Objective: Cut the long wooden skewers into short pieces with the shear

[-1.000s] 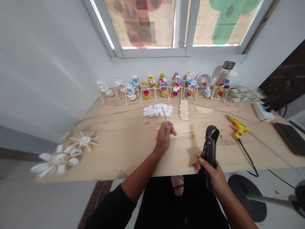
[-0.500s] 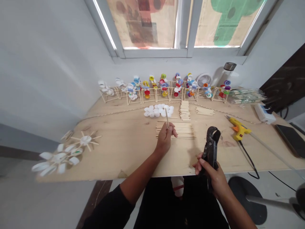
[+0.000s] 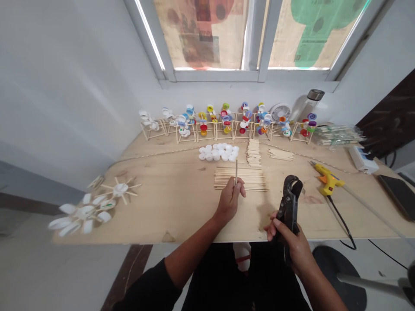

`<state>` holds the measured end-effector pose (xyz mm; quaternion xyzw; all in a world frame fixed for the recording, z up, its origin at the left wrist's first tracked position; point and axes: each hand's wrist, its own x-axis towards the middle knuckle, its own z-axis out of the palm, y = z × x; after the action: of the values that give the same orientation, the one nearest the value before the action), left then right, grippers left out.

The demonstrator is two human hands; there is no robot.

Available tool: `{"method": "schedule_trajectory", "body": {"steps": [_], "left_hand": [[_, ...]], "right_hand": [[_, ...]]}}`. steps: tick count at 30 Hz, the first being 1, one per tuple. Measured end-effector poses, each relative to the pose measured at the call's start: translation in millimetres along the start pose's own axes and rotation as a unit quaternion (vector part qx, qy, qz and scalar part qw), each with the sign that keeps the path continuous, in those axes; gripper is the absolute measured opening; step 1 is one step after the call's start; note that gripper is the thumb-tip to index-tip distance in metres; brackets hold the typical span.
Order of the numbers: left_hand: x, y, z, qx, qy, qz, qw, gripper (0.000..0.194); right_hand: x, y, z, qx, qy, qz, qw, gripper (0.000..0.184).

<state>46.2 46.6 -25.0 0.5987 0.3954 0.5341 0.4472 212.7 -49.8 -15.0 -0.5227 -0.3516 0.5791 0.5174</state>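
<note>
A thin wooden stick (image 3: 236, 168) stands nearly upright in my left hand (image 3: 231, 198), closed around its lower end. Beneath and behind that hand lies a row of long wooden sticks (image 3: 253, 179) on the wooden table. My right hand (image 3: 290, 235) grips a black pipe cutter (image 3: 288, 207) by its handles, the curved jaw pointing up and its blade side toward the right. White bottle caps (image 3: 218, 152) sit in a cluster past the long sticks. To their right is a stack of short sticks (image 3: 253, 152), with a few more short pieces (image 3: 280, 154) beside it.
Small stick frames with coloured caps (image 3: 227, 125) line the wall. A yellow glue gun (image 3: 327, 179), a power strip (image 3: 363, 160) and a phone (image 3: 397, 196) are at right. At left lie a stick-spoked wheel (image 3: 120, 190) and a white-cap wheel (image 3: 84, 212).
My left hand has shifted slightly right and down, and the stick in it has turned more upright. The pipe cutter stays in my right hand. The whole view has shifted a little.
</note>
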Motion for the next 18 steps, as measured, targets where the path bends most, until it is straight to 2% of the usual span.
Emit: {"method": "schedule_trajectory", "body": {"steps": [18], "left_hand": [[-5.8,-3.3,1.8,0.027,0.0,-0.02,0.999,0.021]], "right_hand": [[0.5,1.2,-0.6,-0.003,0.007,-0.003,1.0,0.025]]}}
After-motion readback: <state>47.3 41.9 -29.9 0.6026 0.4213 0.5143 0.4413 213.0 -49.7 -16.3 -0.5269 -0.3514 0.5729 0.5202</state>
